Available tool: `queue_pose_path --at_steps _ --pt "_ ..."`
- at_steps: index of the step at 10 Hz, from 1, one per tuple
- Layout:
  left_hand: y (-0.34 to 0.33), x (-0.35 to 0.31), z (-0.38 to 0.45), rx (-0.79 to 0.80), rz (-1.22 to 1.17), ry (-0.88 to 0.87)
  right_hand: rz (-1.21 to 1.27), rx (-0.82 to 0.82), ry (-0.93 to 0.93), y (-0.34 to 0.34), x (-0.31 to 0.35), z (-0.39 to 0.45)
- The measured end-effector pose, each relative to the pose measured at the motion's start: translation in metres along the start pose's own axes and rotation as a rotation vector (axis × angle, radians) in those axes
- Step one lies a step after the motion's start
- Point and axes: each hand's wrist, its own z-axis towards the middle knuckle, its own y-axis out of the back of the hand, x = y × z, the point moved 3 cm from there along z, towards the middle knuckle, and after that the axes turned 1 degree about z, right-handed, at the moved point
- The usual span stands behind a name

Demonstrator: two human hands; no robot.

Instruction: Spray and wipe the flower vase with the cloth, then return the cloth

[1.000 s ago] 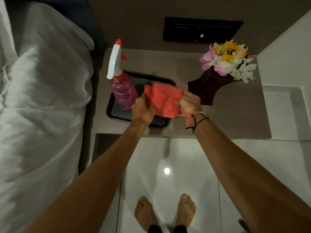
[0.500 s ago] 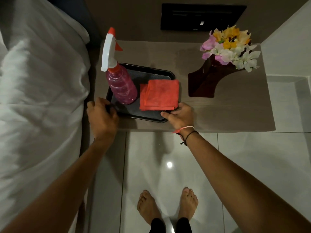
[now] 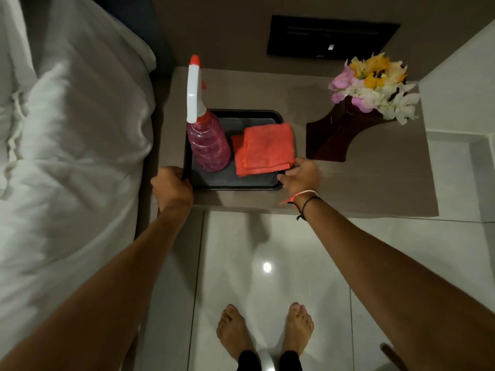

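A folded red cloth [image 3: 263, 148] lies flat on the black tray [image 3: 235, 183], beside a pink spray bottle [image 3: 207, 145] with a white and red trigger head. The dark brown flower vase [image 3: 332, 137], filled with yellow, pink and white flowers [image 3: 375, 87], stands on the bedside table to the tray's right. My left hand [image 3: 172, 188] grips the tray's front left corner. My right hand [image 3: 301, 178] holds the tray's front right corner, its fingertips next to the cloth's edge.
The tray sits on a brown bedside table [image 3: 375, 183]. A bed with white bedding [image 3: 67, 156] fills the left side. A dark wall panel [image 3: 332, 37] hangs behind the table. Glossy floor tiles and my bare feet [image 3: 265, 330] are below.
One second ago both hands held the cloth above the tray. It now lies folded on the tray, and both hands have moved to the tray's front corners.
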Motion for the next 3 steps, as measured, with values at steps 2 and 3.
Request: queue_pose_path --at_steps 2,3 --pt "0.042 -0.018 -0.013 0.037 0.002 -0.013 -0.119 -0.005 0.08 0.027 0.028 -0.026" --pt "0.101 -0.06 -0.028 -0.073 0.023 -0.132 -0.273 -0.003 0.268 0.07 0.071 -0.055"
